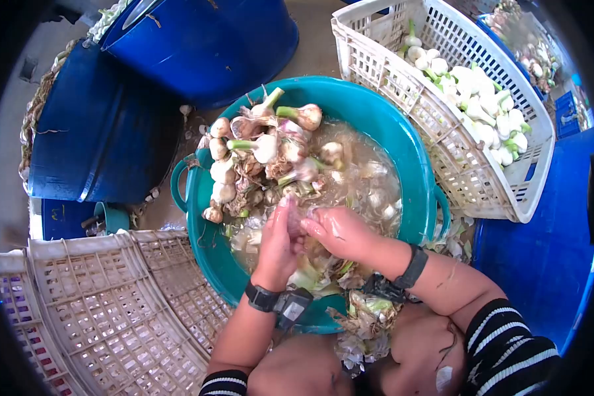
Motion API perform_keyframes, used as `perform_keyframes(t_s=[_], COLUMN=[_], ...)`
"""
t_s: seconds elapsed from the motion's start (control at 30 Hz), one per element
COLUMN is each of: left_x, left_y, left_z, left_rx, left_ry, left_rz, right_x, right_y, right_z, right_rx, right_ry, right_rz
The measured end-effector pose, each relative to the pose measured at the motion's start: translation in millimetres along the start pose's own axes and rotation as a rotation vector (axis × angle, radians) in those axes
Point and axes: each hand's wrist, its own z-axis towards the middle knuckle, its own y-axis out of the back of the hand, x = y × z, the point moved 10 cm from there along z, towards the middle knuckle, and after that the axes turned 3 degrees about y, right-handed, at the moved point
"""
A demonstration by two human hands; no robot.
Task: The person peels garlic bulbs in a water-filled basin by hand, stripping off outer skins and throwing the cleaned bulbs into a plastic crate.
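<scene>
Over the water of a teal tub, my left hand and my right hand meet, fingers closed around a small purplish garlic bulb. Most of that bulb is hidden by my fingers. Just beyond them, a heap of unpeeled garlic with cut green stems rises along the tub's far left side. Several bulbs and loose skins float in the cloudy water. Peeled skins lie in the tub below my hands.
White peeled garlic fills part of a white plastic crate at the tub's right. Another crate stands at the left. Blue barrels are behind the tub. Dry garlic skins cling near my lap.
</scene>
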Motion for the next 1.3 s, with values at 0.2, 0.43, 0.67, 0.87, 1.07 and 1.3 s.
perform_keyframes(t_s=[0.2,0.43,0.67,0.87,1.07,1.3], left_x=[-5.8,-4.0,-2.9,-28.9,-20.1,-21.5], left_y=[7.1,-0.1,-6.7,-34.0,-6.0,11.2], left_z=[-6.3,-5.2,-1.7,-37.4,-17.3,-13.3], left_rx=[0.023,0.110,0.185,0.140,0.143,0.105], left_ry=[-0.061,-0.167,-0.193,-0.922,-0.392,-0.280], left_rz=[0.205,0.099,0.632,1.068,0.505,0.476], right_x=[22.6,-66.7,-17.0,-66.5,24.2,61.0], right_y=[-13.5,-36.0,-15.7,-8.9,7.7,-10.9], right_z=[-10.1,-10.5,-9.9,-8.5,-9.6,-31.1], right_rx=[0.108,0.173,-0.067,-0.182,0.003,-0.004], right_ry=[0.111,-0.496,-0.018,-0.375,0.252,0.573], right_rz=[-0.264,0.311,0.374,0.307,-0.183,-0.652])
